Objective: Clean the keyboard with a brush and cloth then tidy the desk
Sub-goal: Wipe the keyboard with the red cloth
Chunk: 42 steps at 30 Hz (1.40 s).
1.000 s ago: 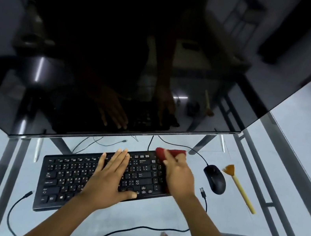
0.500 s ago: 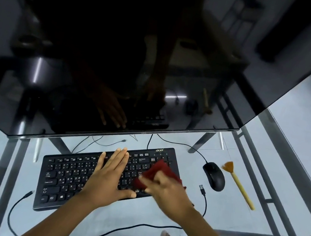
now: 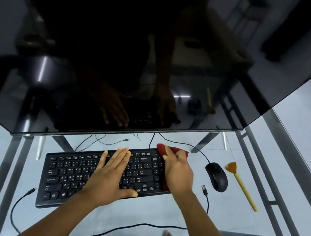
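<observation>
A black keyboard lies on the glass desk below the monitor. My left hand rests flat on its middle keys, fingers spread. My right hand presses a red cloth onto the keyboard's right end; the cloth sticks out past the fingers at the far right corner and under the palm. A brush with a pale wooden handle and orange bristles lies on the desk to the right of the mouse, untouched.
A large dark monitor overhangs the far side of the desk. A black mouse sits right of the keyboard. Loose cables with plugs trail over the glass. Bare feet show below the glass near the front edge.
My right hand swept the red cloth down toward the keyboard's near middle, then back up to the far right corner. My left hand stayed flat on the keys.
</observation>
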Available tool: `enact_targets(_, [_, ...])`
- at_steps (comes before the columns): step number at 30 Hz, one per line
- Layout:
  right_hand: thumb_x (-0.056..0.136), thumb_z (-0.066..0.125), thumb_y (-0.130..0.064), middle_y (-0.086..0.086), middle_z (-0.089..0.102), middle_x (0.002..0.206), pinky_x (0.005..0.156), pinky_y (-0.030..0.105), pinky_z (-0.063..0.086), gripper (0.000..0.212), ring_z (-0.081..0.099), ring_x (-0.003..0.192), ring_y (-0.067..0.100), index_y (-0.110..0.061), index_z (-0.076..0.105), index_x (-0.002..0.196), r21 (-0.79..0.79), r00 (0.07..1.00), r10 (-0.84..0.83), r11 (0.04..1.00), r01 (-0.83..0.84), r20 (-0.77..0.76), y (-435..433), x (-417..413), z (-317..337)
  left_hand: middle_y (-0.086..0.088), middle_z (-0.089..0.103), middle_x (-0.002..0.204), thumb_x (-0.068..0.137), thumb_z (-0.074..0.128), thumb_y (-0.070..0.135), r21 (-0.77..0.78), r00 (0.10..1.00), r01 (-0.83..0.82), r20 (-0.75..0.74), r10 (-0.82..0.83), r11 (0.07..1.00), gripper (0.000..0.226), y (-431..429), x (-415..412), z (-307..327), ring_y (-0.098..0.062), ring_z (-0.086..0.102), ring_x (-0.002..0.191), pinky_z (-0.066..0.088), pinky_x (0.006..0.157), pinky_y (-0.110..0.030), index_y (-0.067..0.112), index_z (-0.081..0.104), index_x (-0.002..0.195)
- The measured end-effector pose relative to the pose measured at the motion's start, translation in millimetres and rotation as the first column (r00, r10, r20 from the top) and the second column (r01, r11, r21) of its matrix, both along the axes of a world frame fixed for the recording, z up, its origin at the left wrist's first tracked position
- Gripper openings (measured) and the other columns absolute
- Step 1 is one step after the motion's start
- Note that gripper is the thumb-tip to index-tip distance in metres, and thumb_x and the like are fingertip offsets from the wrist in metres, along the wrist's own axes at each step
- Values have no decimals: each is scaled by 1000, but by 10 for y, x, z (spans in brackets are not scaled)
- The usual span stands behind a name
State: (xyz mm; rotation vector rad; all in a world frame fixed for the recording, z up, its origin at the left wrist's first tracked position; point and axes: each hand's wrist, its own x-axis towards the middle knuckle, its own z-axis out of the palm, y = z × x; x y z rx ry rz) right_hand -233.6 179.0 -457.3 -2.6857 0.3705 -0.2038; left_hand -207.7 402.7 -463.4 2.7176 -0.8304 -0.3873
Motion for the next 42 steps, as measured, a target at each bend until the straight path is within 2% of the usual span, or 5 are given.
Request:
enact_targets(15, [84, 74, -23, 2, 57, 86, 45, 22, 52, 44, 55, 52, 13, -19, 64, 126, -70, 869, 494, 867, -494, -14, 453, -172, 7, 5, -26, 156, 66, 33, 88, 3, 1000, 29, 1, -29, 1000, 120, 50, -3, 8, -5, -32, 139, -17, 115, -42, 17, -21, 146])
enact_targets(21, [99, 44, -34, 2, 52, 92, 52, 34, 58, 38, 52, 57, 14, -26, 56, 134, 32, 977, 213, 976, -213, 1, 60, -357, 2, 6, -20, 157, 65, 29, 94, 26, 993, -106, 63, 104, 994, 123, 615, -86, 7, -6, -26, 141, -16, 114, -42, 16, -11, 151])
enact_targets(28, [95, 40, -40, -16, 53, 116, 78, 22, 53, 38, 56, 92, 1, -49, 53, 129, 46, 817, 571, 821, -569, -76, 199, -376, -29, 4, -12, 160, 68, 27, 94, 32, 992, -127, 31, 126, 991, 120, 868, -172, -33, -9, -19, 145, -12, 116, -44, 14, -3, 152])
enact_targets(35, [88, 66, -37, -2, 57, 92, 53, 24, 48, 41, 54, 65, 8, -28, 61, 128, -69, 663, 742, 659, -749, -101, 768, -249, 36, 2, -1, 160, 68, 29, 94, -8, 990, -127, 61, 128, 992, 119, 900, -180, -68, -11, -9, 147, -9, 116, -43, 12, 8, 153])
enact_targets(42, [83, 75, -28, 0, 60, 85, 41, 24, 53, 43, 58, 47, 13, -25, 64, 125, -43, 888, 459, 887, -459, -21, 988, -27, 42, 1, 1, 161, 70, 31, 93, -1, 990, -121, 72, 121, 993, 118, 910, -185, -86, -11, -8, 147, -8, 116, -44, 11, 11, 152])
